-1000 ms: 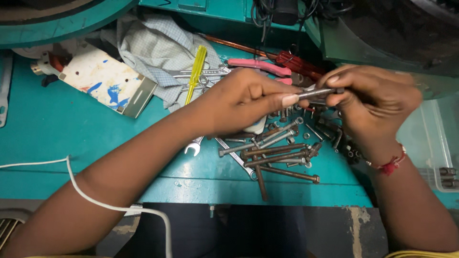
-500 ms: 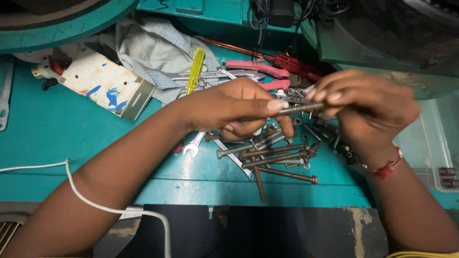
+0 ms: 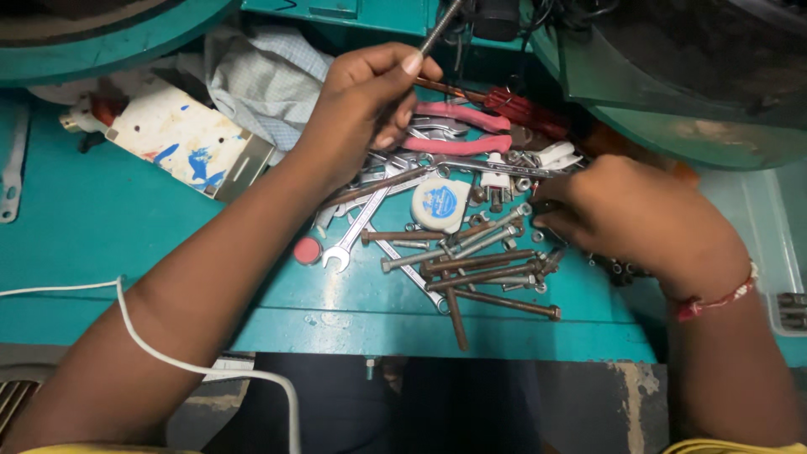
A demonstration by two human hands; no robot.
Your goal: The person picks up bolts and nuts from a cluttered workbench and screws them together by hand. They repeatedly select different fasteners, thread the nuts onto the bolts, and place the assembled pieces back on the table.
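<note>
My left hand is raised over the back of the teal bench, shut on a long threaded bolt that points up and away. My right hand rests palm down at the right edge of a heap of long rusty bolts, its fingertips among small nuts; whether it holds one is hidden. A round white and blue tape measure lies just left of that hand, with a spanner beside it.
Pink-handled pliers and a red-handled tool lie at the back. A paint-stained white plate and a grey cloth sit at the left. A white cable crosses my left arm. A clear plastic tray stands at the right.
My hands, joined over one bolt before, have parted. The left hand lifted the bolt up and back; the right hand dropped to the heap of bolts and nuts.
</note>
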